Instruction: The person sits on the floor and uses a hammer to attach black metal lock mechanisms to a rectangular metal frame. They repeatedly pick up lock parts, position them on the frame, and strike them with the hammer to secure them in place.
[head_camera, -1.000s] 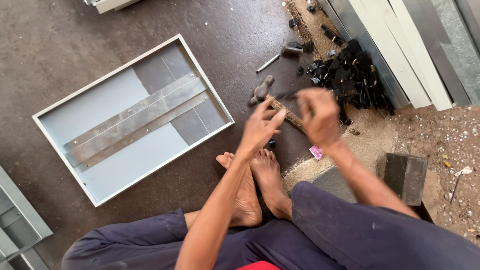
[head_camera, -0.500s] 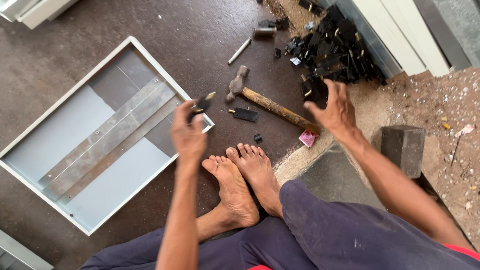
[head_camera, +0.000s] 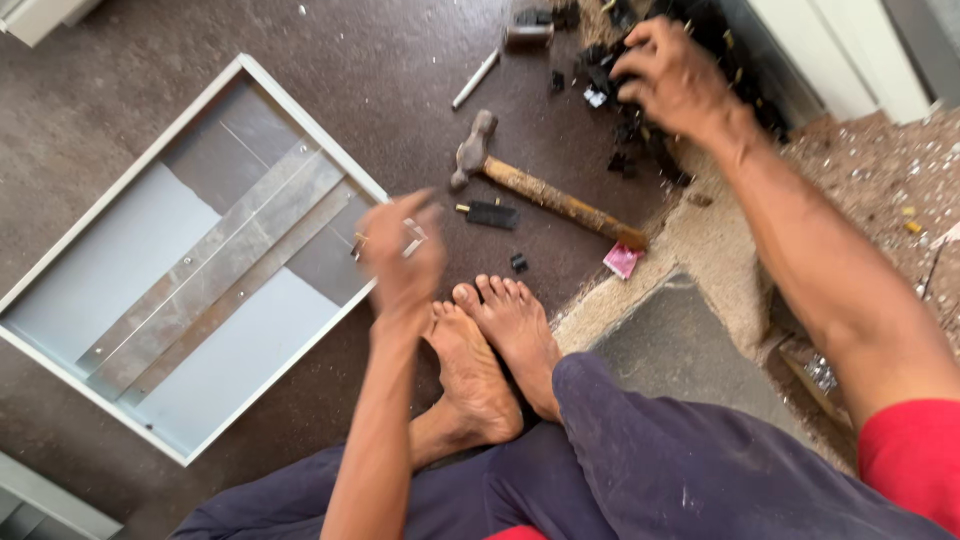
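My left hand (head_camera: 402, 252) is blurred and hovers at the right corner of a white rectangular frame (head_camera: 305, 125) that lies flat on the dark floor. Its fingers are pinched around a small dark piece (head_camera: 358, 245). My right hand (head_camera: 676, 78) reaches far forward into a pile of small black parts (head_camera: 610, 70), fingers bent down among them. Whether it grips one is hidden. A hammer (head_camera: 545, 192) with a wooden handle lies on the floor between both hands, untouched. My bare feet (head_camera: 490, 345) rest just below the left hand.
Grey metal strips (head_camera: 215, 268) cross the frame diagonally. A black clip (head_camera: 492, 213), a smaller black bit (head_camera: 518, 263), a pink scrap (head_camera: 622, 260) and a white stick (head_camera: 475, 78) lie near the hammer. A grey mat (head_camera: 690, 350) is at the right; white profiles (head_camera: 850, 50) lean at the back.
The right hand let go of the hammer, which now lies on the floor, and reached up into the black pile. The left hand carried a small piece toward the frame's corner.
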